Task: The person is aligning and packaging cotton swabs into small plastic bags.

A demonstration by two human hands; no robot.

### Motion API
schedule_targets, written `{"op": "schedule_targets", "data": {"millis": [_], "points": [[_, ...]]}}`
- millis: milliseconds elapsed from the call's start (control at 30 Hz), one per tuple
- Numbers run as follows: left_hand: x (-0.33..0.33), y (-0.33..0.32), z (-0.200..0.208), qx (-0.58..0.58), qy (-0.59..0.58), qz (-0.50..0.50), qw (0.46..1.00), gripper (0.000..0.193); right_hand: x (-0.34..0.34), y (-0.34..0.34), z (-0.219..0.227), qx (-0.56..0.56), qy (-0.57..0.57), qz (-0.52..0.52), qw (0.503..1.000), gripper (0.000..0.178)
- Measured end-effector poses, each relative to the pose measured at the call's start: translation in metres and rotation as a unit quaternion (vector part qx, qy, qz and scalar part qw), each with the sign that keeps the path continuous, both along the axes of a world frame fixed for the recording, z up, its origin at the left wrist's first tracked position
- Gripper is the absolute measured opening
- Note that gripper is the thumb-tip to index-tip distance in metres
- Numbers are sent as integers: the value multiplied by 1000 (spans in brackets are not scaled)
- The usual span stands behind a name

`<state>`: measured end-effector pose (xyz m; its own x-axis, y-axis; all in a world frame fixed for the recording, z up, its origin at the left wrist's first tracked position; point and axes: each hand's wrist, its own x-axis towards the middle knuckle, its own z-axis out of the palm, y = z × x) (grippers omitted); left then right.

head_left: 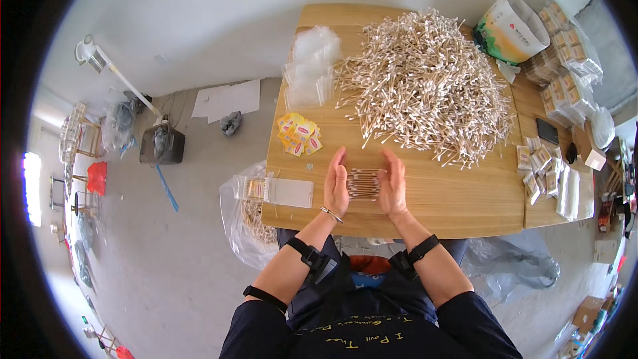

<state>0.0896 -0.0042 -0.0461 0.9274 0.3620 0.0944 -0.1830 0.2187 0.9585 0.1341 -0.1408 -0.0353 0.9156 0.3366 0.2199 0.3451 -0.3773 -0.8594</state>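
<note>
Cotton swabs with pale wooden stems, gathered into a small flat bundle [363,183], lie on the light wooden table [465,206] between the two hands, near its front edge. The left hand [336,183] stands on edge with fingers straight and extended, palm pressed to the bundle's left ends; the right hand [393,183] mirrors it against the right ends. Neither hand is closed around anything; both are flat and squeezing the bundle even.

Judging from how things lie, little of the work is done: a great loose heap of the same swabs [425,83] fills the table at 12 to 1 o'clock from the hands, untouched. A stack of clear plastic sleeves [310,70] waits at 11 o'clock, a scatter of small yellow and red paper labels [299,134] sits at 10 o'clock, and one filled flat packet with a white card [279,191] lies at 9 o'clock, right on the table's left edge. Finished packs in piles [561,73] crowd the far right at 2 o'clock, more small packs [541,170] at 3 o'clock.

Open room is fair: bare wood runs from the right hand toward 3 o'clock and between the bundle and the heap. The front edge is close behind the wrists, and a clear plastic bag [242,226] hangs off the left corner at 8 o'clock.
</note>
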Motion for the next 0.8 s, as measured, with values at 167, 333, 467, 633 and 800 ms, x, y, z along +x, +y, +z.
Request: {"op": "schedule_targets", "data": {"millis": [167,333,467,633,800], "points": [[-2,2,2,28,15,-15,999,64,-8,8,-4,178,94,-25,979,42],[-2,3,0,51,35,-40,997,65,-14,19,-2,250,112,9,962,40],[-2,2,-5,-54,7,-20,998,65,-12,12,2,172,30,-22,984,40],[-2,3,-7,-96,11,3,995,63,-9,6,5,-60,-3,59,996,46],[-6,9,-4,-96,0,1,995,61,-19,6,7,-138,-74,55,986,51]]}}
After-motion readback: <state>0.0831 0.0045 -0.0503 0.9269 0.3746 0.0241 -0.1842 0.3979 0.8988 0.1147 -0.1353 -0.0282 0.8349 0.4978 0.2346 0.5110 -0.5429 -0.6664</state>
